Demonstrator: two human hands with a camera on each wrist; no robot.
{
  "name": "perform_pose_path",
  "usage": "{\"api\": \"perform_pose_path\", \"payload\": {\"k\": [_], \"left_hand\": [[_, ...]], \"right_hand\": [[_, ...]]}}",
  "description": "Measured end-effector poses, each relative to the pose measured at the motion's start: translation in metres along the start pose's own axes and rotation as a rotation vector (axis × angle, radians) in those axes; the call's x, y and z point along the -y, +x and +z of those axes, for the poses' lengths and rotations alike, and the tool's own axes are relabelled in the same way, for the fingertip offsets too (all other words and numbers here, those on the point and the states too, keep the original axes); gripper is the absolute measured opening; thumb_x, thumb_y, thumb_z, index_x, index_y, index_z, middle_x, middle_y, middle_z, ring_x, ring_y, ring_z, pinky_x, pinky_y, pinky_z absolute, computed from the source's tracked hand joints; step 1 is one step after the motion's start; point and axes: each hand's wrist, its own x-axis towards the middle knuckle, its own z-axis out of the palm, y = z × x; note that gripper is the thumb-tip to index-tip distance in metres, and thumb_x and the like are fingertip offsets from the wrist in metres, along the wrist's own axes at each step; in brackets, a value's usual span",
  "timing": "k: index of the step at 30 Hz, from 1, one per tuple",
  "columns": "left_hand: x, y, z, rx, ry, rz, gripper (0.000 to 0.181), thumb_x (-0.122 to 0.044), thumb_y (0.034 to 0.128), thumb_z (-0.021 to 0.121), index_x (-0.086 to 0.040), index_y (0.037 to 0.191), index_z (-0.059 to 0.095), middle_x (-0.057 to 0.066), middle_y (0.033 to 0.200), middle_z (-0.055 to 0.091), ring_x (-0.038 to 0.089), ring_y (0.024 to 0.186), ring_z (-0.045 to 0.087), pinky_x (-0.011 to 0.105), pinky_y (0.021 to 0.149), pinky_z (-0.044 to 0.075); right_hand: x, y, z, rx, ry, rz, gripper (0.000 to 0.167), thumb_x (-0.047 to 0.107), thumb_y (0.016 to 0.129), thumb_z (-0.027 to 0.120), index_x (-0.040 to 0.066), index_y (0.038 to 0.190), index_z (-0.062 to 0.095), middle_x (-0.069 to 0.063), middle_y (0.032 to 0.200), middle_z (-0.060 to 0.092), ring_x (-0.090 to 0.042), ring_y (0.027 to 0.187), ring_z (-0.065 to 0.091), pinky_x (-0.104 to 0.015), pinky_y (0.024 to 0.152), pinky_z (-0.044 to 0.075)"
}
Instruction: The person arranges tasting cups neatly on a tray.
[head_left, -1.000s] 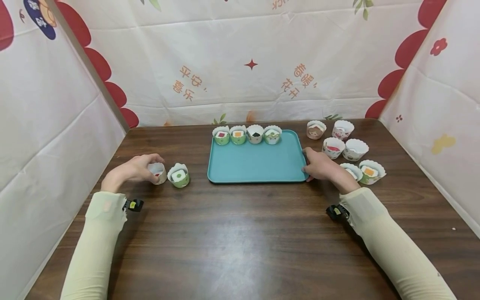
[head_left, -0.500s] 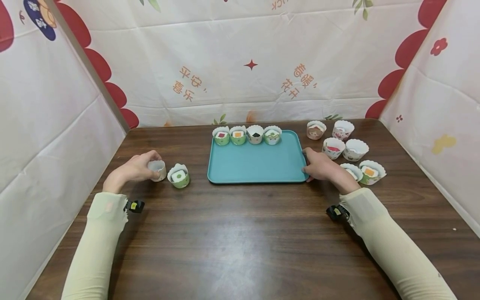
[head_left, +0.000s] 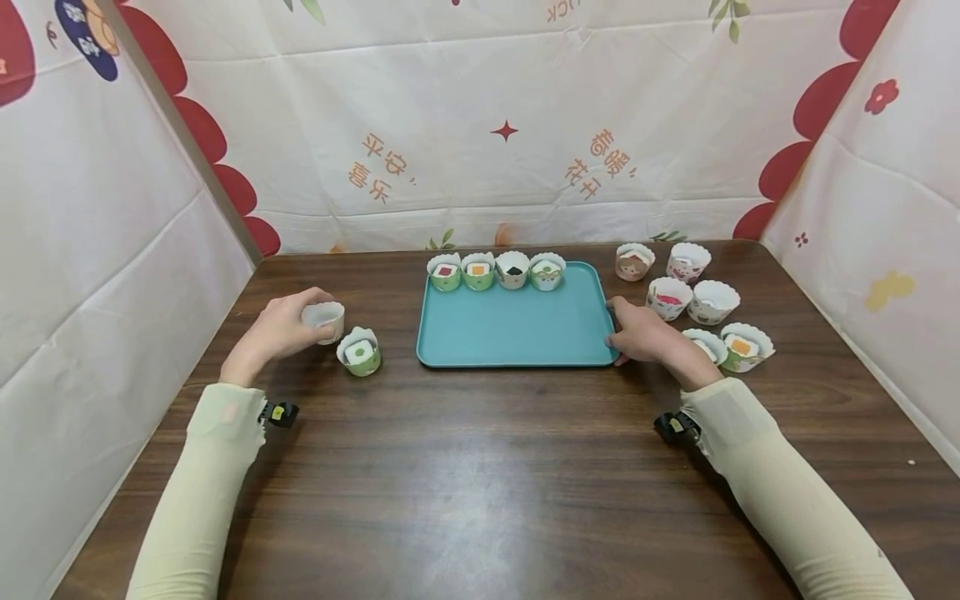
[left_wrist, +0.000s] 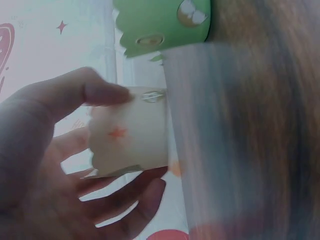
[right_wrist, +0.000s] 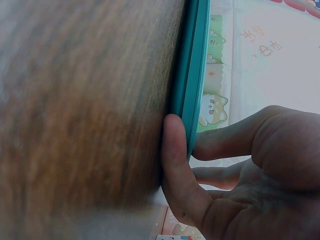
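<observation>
- White printed cloth (head_left: 465, 92) backed my remote view; brown wood-grain table (head_left: 465, 475) lay below.
- Left hand (head_left: 279, 327): thumb and fingers grasped a pale, scalloped paper cup (left_wrist: 131, 132), left of the smooth teal tray (head_left: 517, 329); overtight squeezing, I judged, could have crumpled it.
- Right hand (head_left: 642, 331): pinched the tray's rim; a tug might have toppled its four round cups (head_left: 513, 281).

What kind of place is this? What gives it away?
Probably a staged recording booth: printed cloth closes in the wood-grain table at the back and both sides, and a small black device sits at each wrist.
</observation>
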Motion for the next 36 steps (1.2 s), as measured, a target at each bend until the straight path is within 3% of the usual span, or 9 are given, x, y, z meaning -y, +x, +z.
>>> {"api": "perform_pose_path", "payload": {"k": [9, 14, 27, 36], "left_hand": [[-0.009, 0.008, 0.017, -0.239, -0.081, 0.028, 0.049, -0.029, 0.0892, 0.073, -0.015, 0.135, 0.063, 0.017, 0.127, 0.069, 0.036, 0.105, 0.061, 0.050, 0.084, 0.047], [-0.017, 0.012, 0.019, -0.316, -0.124, 0.028, 0.051, -0.029, 0.0884, 0.073, -0.013, 0.135, 0.064, 0.017, 0.125, 0.070, 0.036, 0.103, 0.062, 0.045, 0.081, 0.046], [-0.039, 0.026, 0.020, -0.265, -0.196, -0.002, 0.059, -0.033, 0.0896, 0.071, -0.008, 0.139, 0.052, 0.022, 0.133, 0.063, 0.036, 0.111, 0.059, 0.045, 0.085, 0.048], [-0.053, 0.034, 0.021, -0.248, -0.213, 0.025, 0.056, -0.033, 0.0898, 0.071, -0.011, 0.138, 0.054, 0.018, 0.135, 0.062, 0.032, 0.107, 0.059, 0.039, 0.081, 0.047]], "right_hand": [[0.000, 0.000, 0.000, 0.002, 0.006, 0.009, 0.065, 0.003, 0.098, 0.055, -0.015, 0.153, 0.024, -0.022, 0.095, 0.051, -0.019, 0.067, 0.069, -0.030, 0.061, 0.062], [0.000, 0.000, 0.000, 0.001, 0.004, 0.008, 0.065, 0.003, 0.098, 0.055, -0.015, 0.153, 0.024, -0.023, 0.096, 0.051, -0.018, 0.066, 0.069, -0.031, 0.063, 0.063], [-0.002, 0.000, 0.000, 0.005, -0.001, 0.008, 0.065, 0.003, 0.098, 0.055, -0.016, 0.153, 0.024, -0.022, 0.096, 0.052, -0.016, 0.065, 0.069, -0.031, 0.063, 0.062], [-0.002, 0.001, 0.000, 0.003, -0.005, -0.002, 0.066, 0.003, 0.098, 0.055, -0.016, 0.153, 0.024, -0.021, 0.094, 0.053, -0.016, 0.064, 0.069, -0.032, 0.063, 0.062]]}}
